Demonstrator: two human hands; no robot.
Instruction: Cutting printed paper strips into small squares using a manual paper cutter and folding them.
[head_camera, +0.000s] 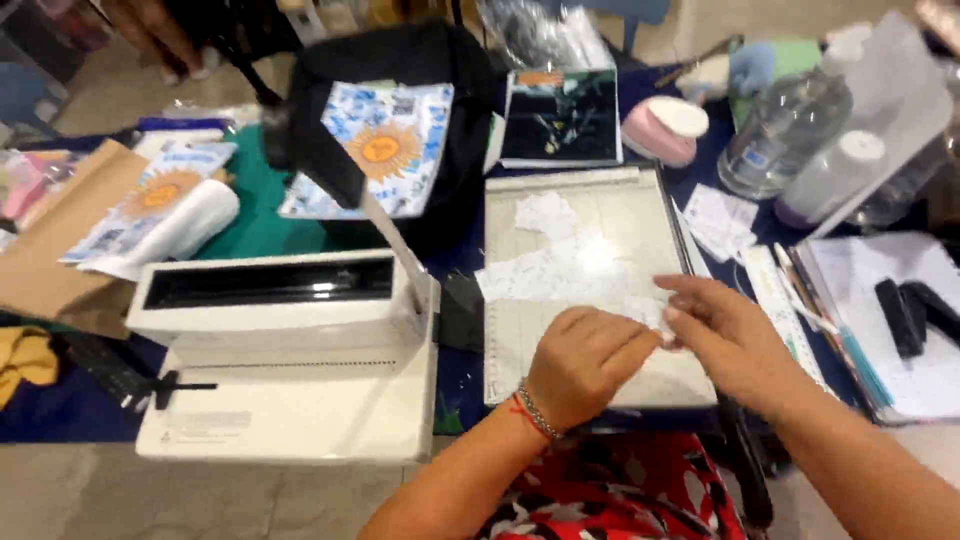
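Note:
My left hand (583, 365) and my right hand (728, 335) meet over the near part of a white paper cutter board (640, 215). Both pinch a small white paper piece (650, 312) between their fingertips. A red thread and a bead bracelet ring my left wrist. More white paper scraps (555, 265) lie on the board just beyond my hands.
A white binding machine (285, 355) with a black-handled lever (320, 160) stands at the left. Printed sun-pattern sheets (385, 145), a dark booklet (560, 118), a pink punch (663, 130), plastic bottles (780, 130) and a notebook with black clips (905, 315) crowd the table.

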